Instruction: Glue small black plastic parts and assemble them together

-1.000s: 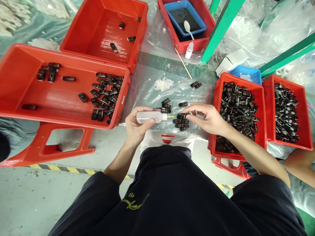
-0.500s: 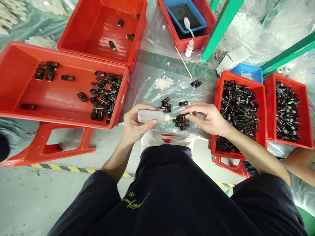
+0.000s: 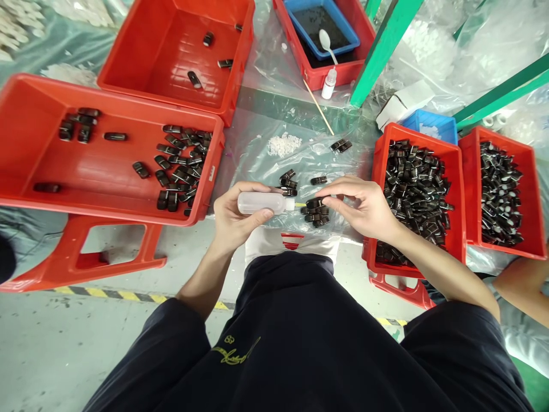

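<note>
Hardly anything has shifted; only the yellow nozzle has edged nearer the part. At the near edge of the crinkled clear plastic sheet point(image 3: 257, 154), the left hand point(image 3: 235, 220) is wrapped around one translucent, soft-looking squeeze bottle point(image 3: 259, 202). The right hand point(image 3: 366, 207) pinches one small glossy black piece point(image 3: 314, 202) at its fingertips, just off the nozzle, above a little stack of the same pieces point(image 3: 316, 216). Five hard red plastic bins point(image 3: 30, 171) ring the sheet. Two of them, at the right edge, are heaped full.
</note>
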Demonstrator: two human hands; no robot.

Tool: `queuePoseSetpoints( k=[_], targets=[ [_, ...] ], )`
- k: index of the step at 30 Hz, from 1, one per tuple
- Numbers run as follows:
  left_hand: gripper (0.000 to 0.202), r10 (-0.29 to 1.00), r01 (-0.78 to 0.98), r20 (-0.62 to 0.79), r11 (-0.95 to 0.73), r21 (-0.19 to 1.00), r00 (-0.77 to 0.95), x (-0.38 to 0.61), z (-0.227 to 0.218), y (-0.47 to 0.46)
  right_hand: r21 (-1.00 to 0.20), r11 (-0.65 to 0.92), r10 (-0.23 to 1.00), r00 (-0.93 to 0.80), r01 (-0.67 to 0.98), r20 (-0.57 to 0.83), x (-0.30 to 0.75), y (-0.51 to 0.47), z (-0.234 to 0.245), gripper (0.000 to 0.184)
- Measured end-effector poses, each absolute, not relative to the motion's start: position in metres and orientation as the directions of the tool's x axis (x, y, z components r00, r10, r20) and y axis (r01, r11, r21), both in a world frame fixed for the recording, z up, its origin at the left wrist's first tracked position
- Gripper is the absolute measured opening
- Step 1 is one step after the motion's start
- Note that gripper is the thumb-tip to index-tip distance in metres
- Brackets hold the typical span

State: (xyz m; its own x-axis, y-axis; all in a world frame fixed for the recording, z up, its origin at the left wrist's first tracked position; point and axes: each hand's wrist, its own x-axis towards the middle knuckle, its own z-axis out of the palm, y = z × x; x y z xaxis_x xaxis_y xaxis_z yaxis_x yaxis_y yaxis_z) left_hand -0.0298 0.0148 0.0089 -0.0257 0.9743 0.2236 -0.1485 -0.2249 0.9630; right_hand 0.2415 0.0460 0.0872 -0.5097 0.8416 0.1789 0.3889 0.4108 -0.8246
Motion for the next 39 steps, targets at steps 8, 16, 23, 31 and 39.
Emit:
queuePoseSetpoints(
  k=[8,16,23,31,39],
  targets=[
    [0.047,0.961,-0.176,0.225,-0.253,0.951,-0.163,-0.020,0.002,0.008,-0.847,0.368,0.890,-0.409,0.382,0.202,0.237,0.042,0.083,0.018],
    [0.047,0.961,-0.213,0.200,-0.240,0.947,-0.192,-0.014,-0.001,0.005,-0.828,0.422,0.874,-0.410,0.371,0.262,0.235,0.038,0.089,0.017],
    [0.050,0.985,-0.334,0.105,-0.146,0.931,-0.140,-0.010,0.005,0.008,-0.833,0.411,0.875,-0.417,0.372,0.246,0.237,0.039,0.089,0.018],
    [0.045,0.976,-0.222,0.171,-0.198,0.955,-0.133,-0.018,0.003,0.009,-0.818,0.422,0.871,-0.426,0.392,0.245,0.240,0.043,0.087,0.017],
    [0.047,0.985,-0.157,0.169,-0.172,0.973,-0.035,-0.027,0.020,0.016,-0.788,0.442,0.854,-0.469,0.428,0.224,0.241,0.044,0.087,0.016]
  ],
)
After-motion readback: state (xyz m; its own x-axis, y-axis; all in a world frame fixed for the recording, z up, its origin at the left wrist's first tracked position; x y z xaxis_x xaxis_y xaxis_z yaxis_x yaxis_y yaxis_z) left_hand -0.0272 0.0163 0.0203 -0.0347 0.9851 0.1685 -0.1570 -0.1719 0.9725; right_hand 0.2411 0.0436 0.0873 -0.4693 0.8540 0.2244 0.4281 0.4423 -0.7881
